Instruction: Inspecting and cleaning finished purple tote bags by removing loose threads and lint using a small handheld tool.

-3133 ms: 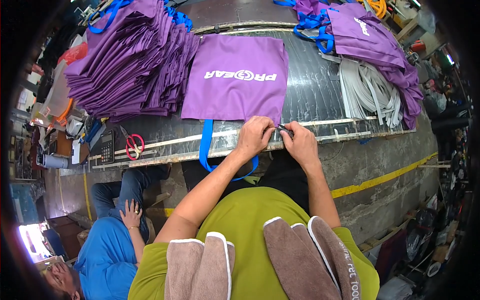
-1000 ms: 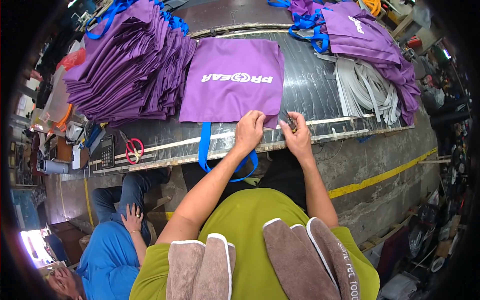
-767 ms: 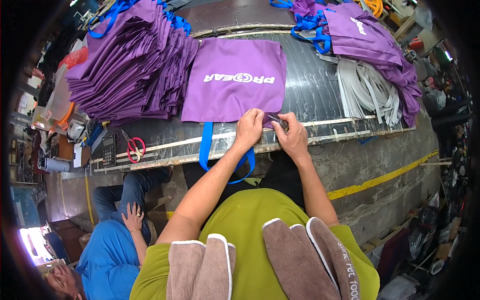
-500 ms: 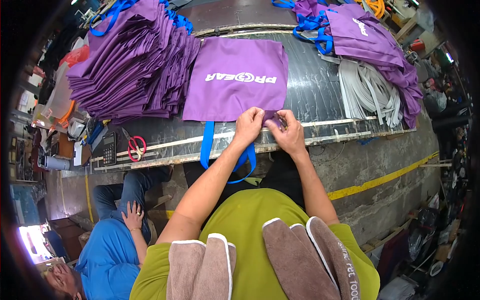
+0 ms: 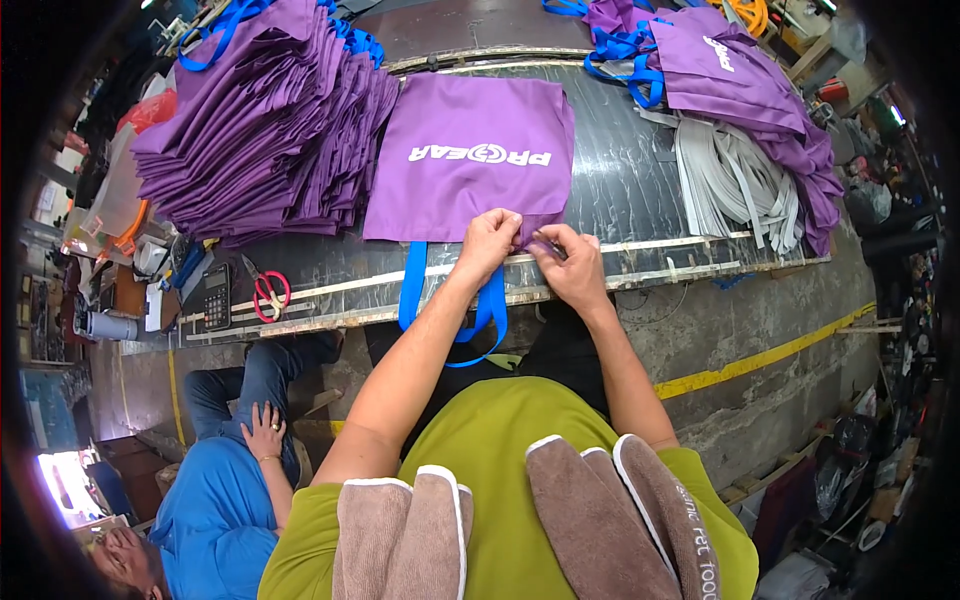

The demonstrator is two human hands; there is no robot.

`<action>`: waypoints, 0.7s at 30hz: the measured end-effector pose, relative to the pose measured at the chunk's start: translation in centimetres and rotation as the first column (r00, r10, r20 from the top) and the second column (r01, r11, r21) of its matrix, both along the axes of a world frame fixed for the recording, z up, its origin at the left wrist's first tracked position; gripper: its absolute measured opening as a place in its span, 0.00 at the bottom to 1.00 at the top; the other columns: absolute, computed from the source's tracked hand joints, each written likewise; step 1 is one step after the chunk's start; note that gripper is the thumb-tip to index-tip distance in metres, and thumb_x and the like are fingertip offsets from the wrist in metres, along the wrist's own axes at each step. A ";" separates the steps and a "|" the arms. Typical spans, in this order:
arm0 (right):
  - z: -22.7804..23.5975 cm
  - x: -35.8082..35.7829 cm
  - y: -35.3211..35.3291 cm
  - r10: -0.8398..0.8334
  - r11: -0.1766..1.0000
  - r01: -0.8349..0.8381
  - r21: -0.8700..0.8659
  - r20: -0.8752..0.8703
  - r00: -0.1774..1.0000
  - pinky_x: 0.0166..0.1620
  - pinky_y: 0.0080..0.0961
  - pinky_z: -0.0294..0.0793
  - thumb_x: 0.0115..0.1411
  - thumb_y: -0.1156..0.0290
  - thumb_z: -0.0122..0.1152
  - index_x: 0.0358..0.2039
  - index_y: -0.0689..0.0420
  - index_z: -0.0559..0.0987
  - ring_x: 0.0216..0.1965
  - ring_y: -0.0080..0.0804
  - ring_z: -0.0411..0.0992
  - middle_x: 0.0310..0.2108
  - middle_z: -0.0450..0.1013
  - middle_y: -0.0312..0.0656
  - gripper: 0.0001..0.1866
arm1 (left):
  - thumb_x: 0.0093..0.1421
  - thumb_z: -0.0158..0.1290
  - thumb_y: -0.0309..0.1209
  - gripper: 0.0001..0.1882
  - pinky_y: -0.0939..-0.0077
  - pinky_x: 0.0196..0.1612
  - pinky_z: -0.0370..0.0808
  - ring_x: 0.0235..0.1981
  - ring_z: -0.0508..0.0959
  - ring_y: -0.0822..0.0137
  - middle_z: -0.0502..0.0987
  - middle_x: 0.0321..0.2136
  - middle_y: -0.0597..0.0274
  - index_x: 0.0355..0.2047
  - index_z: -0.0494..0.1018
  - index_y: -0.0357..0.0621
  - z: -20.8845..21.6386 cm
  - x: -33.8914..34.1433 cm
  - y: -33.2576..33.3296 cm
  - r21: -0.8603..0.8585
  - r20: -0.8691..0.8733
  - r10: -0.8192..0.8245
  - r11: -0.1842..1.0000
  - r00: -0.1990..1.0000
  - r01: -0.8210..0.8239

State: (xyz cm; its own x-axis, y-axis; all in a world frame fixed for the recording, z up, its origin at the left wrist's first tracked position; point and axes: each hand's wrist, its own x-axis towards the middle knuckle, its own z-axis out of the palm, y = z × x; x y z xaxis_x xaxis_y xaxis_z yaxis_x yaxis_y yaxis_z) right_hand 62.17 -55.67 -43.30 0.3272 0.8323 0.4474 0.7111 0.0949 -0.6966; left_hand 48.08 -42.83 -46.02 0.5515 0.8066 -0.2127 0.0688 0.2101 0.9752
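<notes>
A purple tote bag (image 5: 470,115) with white print lies flat on the dark table, its opening edge toward me. Its blue handle (image 5: 413,285) hangs over the table's front edge. At the bag's near right corner, my left hand (image 5: 487,245) is closed in a pinch on the fabric. Just right of it, my right hand (image 5: 572,268) also pinches a small bit of the corner between thumb and fingers. The fingertips are close together, and any fine thread there is too small to make out.
A tall stack of purple bags (image 5: 270,130) stands on the left. More bags (image 5: 745,90) and a bundle of white strips (image 5: 735,180) lie on the right. Red-handled scissors (image 5: 270,295) and a calculator (image 5: 217,297) sit near the front edge. A person in blue (image 5: 225,515) sits at lower left.
My right hand has shifted slightly down and left, its fingers now bent more over the bag's corner. My left hand has tilted a little and stays at the same edge.
</notes>
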 end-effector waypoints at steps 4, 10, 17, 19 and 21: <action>-0.4 -0.5 0.9 0.011 0.998 -0.003 -0.063 0.114 0.993 0.49 0.38 0.66 0.65 0.62 0.74 0.44 0.48 0.89 0.30 0.39 0.77 0.32 0.86 0.39 0.09 | 0.76 0.59 0.37 0.11 0.80 0.34 0.76 0.29 0.78 0.78 0.81 0.29 0.70 0.44 0.82 0.42 -0.1 0.2 0.0 -0.052 0.045 -0.003 0.999 0.999 0.006; -1.4 0.4 -0.1 0.020 0.998 -0.032 -0.050 -0.223 0.975 0.46 0.37 0.73 0.68 0.68 0.72 0.42 0.55 0.86 0.28 0.39 0.78 0.30 0.85 0.43 0.07 | 0.77 0.59 0.37 0.11 0.80 0.33 0.76 0.29 0.80 0.77 0.82 0.30 0.68 0.43 0.82 0.41 0.4 0.0 0.3 -0.095 0.018 0.016 0.995 1.000 -0.015; 0.5 1.6 -1.6 0.046 0.998 -0.056 -0.038 -0.233 0.971 0.44 0.27 0.73 0.66 0.74 0.73 0.43 0.57 0.88 0.27 0.25 0.80 0.29 0.85 0.36 0.07 | 0.78 0.56 0.36 0.13 0.77 0.33 0.78 0.32 0.87 0.72 0.85 0.35 0.63 0.43 0.81 0.38 4.7 1.1 -0.9 0.111 0.093 0.085 0.989 0.992 -0.095; -0.2 3.0 -2.2 -0.009 1.000 0.013 0.025 -0.172 0.985 0.49 0.30 0.72 0.66 0.71 0.74 0.45 0.55 0.89 0.29 0.28 0.81 0.32 0.87 0.39 0.08 | 0.76 0.57 0.35 0.12 0.72 0.36 0.79 0.34 0.87 0.67 0.85 0.34 0.59 0.42 0.81 0.37 5.6 0.6 0.3 0.223 0.128 0.138 0.961 0.982 -0.164; 1.3 3.3 -2.7 -0.026 0.992 0.027 -0.127 0.008 1.000 0.55 0.35 0.70 0.65 0.67 0.74 0.47 0.52 0.89 0.35 0.32 0.83 0.38 0.89 0.39 0.11 | 0.77 0.56 0.33 0.11 0.75 0.35 0.77 0.35 0.85 0.71 0.85 0.36 0.64 0.43 0.83 0.38 5.7 -2.2 2.5 0.691 0.053 0.334 0.668 0.941 -0.276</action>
